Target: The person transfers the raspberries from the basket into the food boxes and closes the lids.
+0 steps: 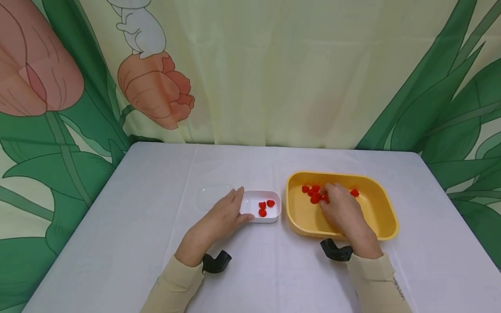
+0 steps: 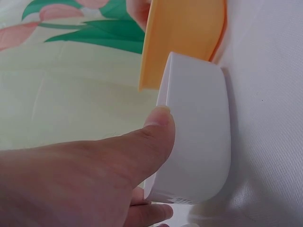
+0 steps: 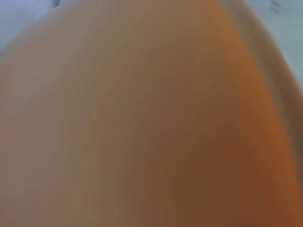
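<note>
A small white plastic box (image 1: 261,219) stands on the table with 3 small red, heart-like pieces (image 1: 262,213) inside. My left hand (image 1: 223,215) holds its left end, fingers along the far left side and thumb on the near side. In the left wrist view the thumb (image 2: 158,127) presses the box wall (image 2: 199,127) at the rim. My right hand (image 1: 342,206) reaches down into a yellow tray (image 1: 375,226), its bent fingers at a cluster of red pieces (image 1: 315,198). I cannot tell whether they pinch one; the right wrist view is blurred.
Left of the white box, partly behind my left hand, lies a clear lid (image 1: 211,195). One more red piece (image 1: 354,192) sits apart in the tray, right of my hand. A white cloth covers the table (image 1: 117,243); a printed curtain (image 1: 274,87) hangs behind it.
</note>
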The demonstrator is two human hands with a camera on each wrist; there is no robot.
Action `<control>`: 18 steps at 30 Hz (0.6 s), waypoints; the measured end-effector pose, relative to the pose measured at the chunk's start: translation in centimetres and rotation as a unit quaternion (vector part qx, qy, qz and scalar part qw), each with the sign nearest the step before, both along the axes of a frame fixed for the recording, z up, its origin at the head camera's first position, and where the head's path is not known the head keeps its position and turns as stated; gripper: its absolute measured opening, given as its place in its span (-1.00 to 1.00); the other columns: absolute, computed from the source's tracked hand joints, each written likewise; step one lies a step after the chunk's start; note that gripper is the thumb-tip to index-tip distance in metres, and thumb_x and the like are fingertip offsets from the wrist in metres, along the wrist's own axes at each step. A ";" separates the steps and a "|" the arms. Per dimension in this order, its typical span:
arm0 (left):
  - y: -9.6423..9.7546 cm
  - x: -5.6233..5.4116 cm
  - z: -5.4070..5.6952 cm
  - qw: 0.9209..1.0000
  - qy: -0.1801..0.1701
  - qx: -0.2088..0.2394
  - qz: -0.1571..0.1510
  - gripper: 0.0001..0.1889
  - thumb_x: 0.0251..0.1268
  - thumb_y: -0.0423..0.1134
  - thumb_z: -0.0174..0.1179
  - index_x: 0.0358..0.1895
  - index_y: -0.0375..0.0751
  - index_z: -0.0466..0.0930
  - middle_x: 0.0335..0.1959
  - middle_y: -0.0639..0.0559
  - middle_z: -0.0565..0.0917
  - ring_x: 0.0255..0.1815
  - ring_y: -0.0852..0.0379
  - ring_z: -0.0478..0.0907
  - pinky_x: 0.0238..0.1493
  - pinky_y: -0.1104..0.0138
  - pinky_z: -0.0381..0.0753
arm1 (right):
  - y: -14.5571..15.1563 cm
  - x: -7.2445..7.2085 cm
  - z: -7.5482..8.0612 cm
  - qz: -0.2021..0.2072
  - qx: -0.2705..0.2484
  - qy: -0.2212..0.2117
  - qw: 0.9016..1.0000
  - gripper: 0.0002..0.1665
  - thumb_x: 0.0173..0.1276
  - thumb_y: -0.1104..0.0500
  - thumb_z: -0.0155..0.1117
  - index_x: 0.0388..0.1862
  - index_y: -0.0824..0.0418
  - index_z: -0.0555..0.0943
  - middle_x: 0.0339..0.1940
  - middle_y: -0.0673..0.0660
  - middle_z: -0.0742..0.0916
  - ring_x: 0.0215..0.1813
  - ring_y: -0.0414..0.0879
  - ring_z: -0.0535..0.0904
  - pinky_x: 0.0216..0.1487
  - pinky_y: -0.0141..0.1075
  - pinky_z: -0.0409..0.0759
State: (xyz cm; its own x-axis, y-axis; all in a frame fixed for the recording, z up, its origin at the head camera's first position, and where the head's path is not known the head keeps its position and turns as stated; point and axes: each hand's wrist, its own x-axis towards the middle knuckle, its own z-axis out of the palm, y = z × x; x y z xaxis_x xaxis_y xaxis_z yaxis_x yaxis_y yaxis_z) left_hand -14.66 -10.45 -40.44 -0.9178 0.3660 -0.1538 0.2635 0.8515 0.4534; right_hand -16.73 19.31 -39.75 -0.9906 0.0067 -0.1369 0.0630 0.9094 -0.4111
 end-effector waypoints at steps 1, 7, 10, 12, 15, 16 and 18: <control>0.0 0.0 0.0 1.000 0.001 0.000 -0.001 -0.12 0.35 0.02 0.24 0.53 -0.41 0.04 0.51 -0.36 0.22 0.55 -0.26 0.17 0.47 -0.02 0.31 | 0.0 0.0 0.0 0.001 -0.001 0.001 1.000 -0.71 0.32 0.31 0.31 0.00 0.35 0.56 -0.10 0.30 0.60 -0.12 0.10 0.46 -0.03 -0.08 0.63; 0.0 0.1 0.0 1.000 0.001 -0.001 -0.001 -0.12 0.36 0.03 0.23 0.53 -0.40 0.03 0.51 -0.36 0.22 0.55 -0.26 0.16 0.48 -0.02 0.29 | 0.1 -0.1 -0.2 0.003 -0.008 0.013 1.000 -0.77 0.30 0.36 0.30 -0.07 0.31 0.55 -0.13 0.29 0.66 -0.17 0.10 0.50 -0.12 -0.12 0.62; 0.0 0.1 0.0 1.000 -0.003 -0.002 -0.002 -0.12 0.36 0.03 0.23 0.53 -0.40 0.03 0.51 -0.36 0.21 0.55 -0.26 0.16 0.49 -0.03 0.28 | 0.1 -0.1 -0.3 0.001 -0.013 0.013 1.000 -0.79 0.31 0.37 0.29 -0.09 0.29 0.54 -0.15 0.28 0.67 -0.18 0.10 0.50 -0.12 -0.13 0.61; 0.0 0.1 -0.1 1.000 -0.003 0.001 -0.003 -0.13 0.36 0.02 0.23 0.53 -0.41 0.03 0.51 -0.36 0.22 0.55 -0.27 0.16 0.49 -0.03 0.28 | 0.1 -0.1 -0.3 -0.001 -0.014 0.011 1.000 -0.80 0.31 0.37 0.28 -0.10 0.28 0.54 -0.16 0.27 0.67 -0.18 0.10 0.50 -0.13 -0.14 0.61; 0.0 0.0 -0.1 1.000 -0.002 0.003 -0.005 -0.13 0.36 0.02 0.23 0.53 -0.41 0.03 0.51 -0.36 0.22 0.56 -0.27 0.16 0.49 -0.02 0.28 | 0.2 -0.1 -0.4 -0.003 -0.009 0.013 1.000 -0.78 0.30 0.38 0.28 -0.09 0.29 0.54 -0.14 0.29 0.68 -0.20 0.09 0.51 -0.12 -0.12 0.63; 0.0 0.0 -0.1 1.000 -0.001 0.004 -0.005 -0.13 0.36 0.02 0.23 0.53 -0.41 0.03 0.51 -0.36 0.22 0.56 -0.27 0.16 0.49 -0.02 0.28 | 0.2 -0.1 -0.4 -0.003 -0.008 0.013 1.000 -0.77 0.30 0.38 0.28 -0.08 0.29 0.55 -0.14 0.29 0.68 -0.21 0.09 0.51 -0.11 -0.11 0.63; 0.0 0.0 0.0 1.000 0.000 0.003 -0.005 -0.13 0.37 0.02 0.22 0.53 -0.41 0.03 0.51 -0.37 0.22 0.56 -0.27 0.16 0.49 -0.02 0.28 | 0.2 -0.1 -0.5 -0.003 -0.005 0.014 1.000 -0.76 0.29 0.39 0.28 -0.07 0.30 0.55 -0.13 0.30 0.69 -0.22 0.09 0.52 -0.10 -0.09 0.64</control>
State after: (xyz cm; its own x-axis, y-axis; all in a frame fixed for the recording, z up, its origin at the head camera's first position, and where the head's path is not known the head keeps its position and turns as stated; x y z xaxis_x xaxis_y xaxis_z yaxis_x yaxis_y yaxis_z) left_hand -14.62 -10.43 -40.48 -0.9144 0.3754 -0.1514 0.2713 0.8460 0.4589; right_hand -16.85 19.49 -40.20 -0.9940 0.0117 -0.1087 0.0568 0.9047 -0.4222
